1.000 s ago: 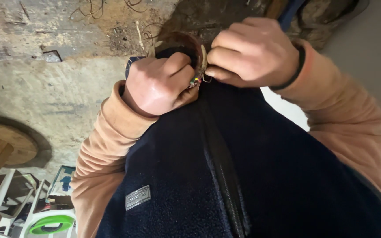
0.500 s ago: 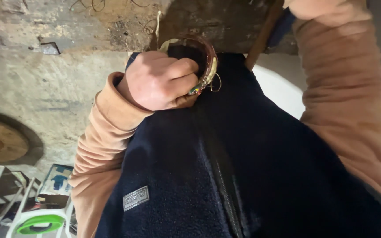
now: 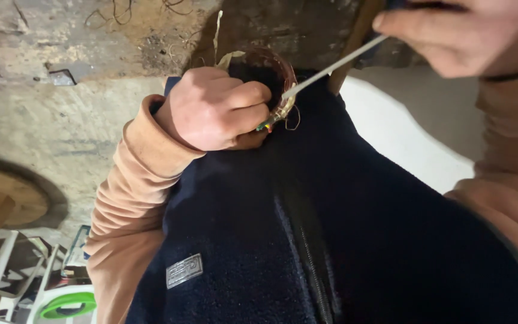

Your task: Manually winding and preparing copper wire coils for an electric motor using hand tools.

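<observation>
left hand [image 3: 217, 108]: fisted, clamped on copper ring [image 3: 274, 84] | right hand [image 3: 457, 36]: raised right of ring, fingers pinching thin rod [image 3: 331, 67]

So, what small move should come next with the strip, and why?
Probably draw the white strip further out with the right hand. It runs taut from the coil's rim, while the left hand grips the coil firmly.

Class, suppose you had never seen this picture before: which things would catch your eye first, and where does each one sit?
First, the left hand at centre, its grip closed around a coppery wire ring held against a dark blue fleece vest that fills the lower frame. Next, the right hand at top right, pinching a thin pale strip that slants down to the ring. Behind them is a rough concrete floor.
</observation>
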